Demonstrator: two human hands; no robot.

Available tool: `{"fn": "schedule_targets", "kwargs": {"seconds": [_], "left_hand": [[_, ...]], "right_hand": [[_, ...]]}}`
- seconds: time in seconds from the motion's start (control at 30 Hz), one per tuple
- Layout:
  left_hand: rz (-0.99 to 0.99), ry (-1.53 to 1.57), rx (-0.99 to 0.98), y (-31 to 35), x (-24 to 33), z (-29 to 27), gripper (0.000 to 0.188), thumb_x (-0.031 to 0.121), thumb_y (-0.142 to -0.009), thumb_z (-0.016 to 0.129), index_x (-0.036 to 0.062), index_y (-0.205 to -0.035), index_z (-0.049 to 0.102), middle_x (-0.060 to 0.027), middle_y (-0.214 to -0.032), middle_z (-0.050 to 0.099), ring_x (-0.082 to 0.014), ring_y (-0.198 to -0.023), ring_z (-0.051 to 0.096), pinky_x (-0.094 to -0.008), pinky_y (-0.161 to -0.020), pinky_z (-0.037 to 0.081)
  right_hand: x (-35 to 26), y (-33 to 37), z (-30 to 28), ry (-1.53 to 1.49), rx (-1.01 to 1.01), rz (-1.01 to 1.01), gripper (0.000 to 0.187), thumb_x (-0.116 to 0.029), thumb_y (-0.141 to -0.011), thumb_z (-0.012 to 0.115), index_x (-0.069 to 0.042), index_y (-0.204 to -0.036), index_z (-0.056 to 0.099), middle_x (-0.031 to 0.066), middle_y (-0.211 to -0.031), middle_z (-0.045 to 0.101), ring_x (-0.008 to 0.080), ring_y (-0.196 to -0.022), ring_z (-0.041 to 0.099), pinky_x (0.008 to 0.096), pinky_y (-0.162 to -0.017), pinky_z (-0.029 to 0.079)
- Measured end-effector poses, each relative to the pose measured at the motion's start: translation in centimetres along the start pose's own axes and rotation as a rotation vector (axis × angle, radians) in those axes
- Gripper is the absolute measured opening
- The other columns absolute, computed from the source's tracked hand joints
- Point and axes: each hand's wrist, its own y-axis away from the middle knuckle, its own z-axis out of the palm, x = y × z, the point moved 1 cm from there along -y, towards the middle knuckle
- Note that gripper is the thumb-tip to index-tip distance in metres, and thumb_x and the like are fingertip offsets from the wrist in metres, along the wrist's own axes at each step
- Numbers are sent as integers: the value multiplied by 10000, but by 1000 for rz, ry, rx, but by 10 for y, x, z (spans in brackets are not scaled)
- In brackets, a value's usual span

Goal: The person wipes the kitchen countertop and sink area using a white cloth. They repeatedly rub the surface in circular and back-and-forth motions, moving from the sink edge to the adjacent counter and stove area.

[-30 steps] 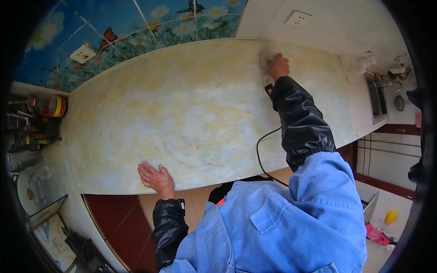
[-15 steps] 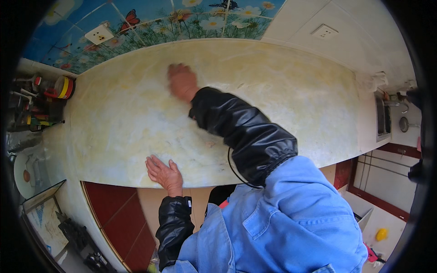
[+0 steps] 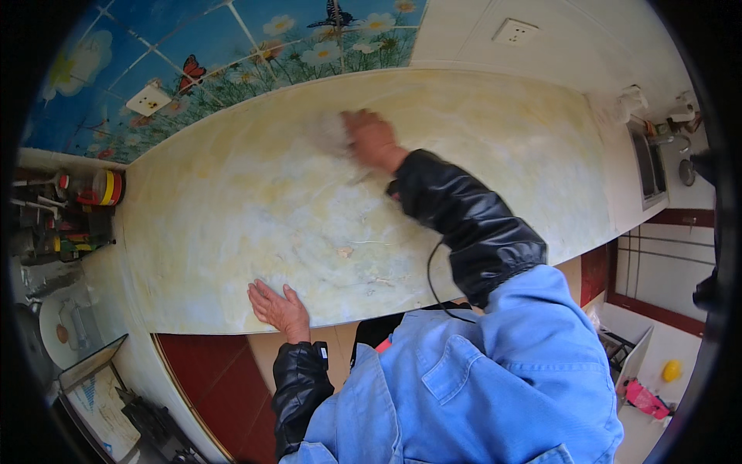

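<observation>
On marbled ctr [image 3: 232, 209], blurred R hand [image 3: 372, 139]

A blue tiled wall [image 3: 216, 31] printed with white flowers [image 3: 321, 53] and butterflies [image 3: 192, 73] carries a pale socket [image 3: 148, 100], and a plain off-white wall [image 3: 595, 54] beside it holds a second socket [image 3: 515, 32]. To the right sits a sink [image 3: 649, 164] with a curved tap [image 3: 671, 141]. Below, dark red cabinet fronts [image 3: 209, 379] adjoin a beige floor [image 3: 267, 354].

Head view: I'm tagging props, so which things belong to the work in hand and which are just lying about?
In use: right hand, blurred greyish thing beside it, marbled counter, left hand on it.
Lying about: yellow-banded container, yellow object, pink item.
</observation>
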Motion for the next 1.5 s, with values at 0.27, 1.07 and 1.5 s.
{"fn": "schedule_targets", "kwargs": {"seconds": [0.27,1.07,1.5], "left_hand": [[24,-16,15,1,-4,5,753,301,-945,611,-14,-1548,289,-240,-1602,277,-384,-1494,226,-519,-1205,154],[13,85,24,1,-10,7,830,372,-913,622,-44,-1540,269,-252,-1599,264,-414,-1500,198,-591,-1182,145],[337,241,19,-15,-81,1,823,347,-843,706,7,-1512,368,-195,-1594,333,-366,-1492,262,-543,-1180,219]], "right_hand": [[262,128,-80,239,174,714,624,-236,-842,705,-204,-1425,487,205,-1194,592,420,-1103,611,537,-850,544],[-158,51,48,-1,115,68,677,-185,-743,775,-75,-1361,521,215,-1098,608,398,-1017,612,514,-784,538],[-178,141,44,-73,-14,-17,786,-146,-725,782,-155,-1446,468,179,-1247,575,396,-1139,567,483,-918,520]]}}
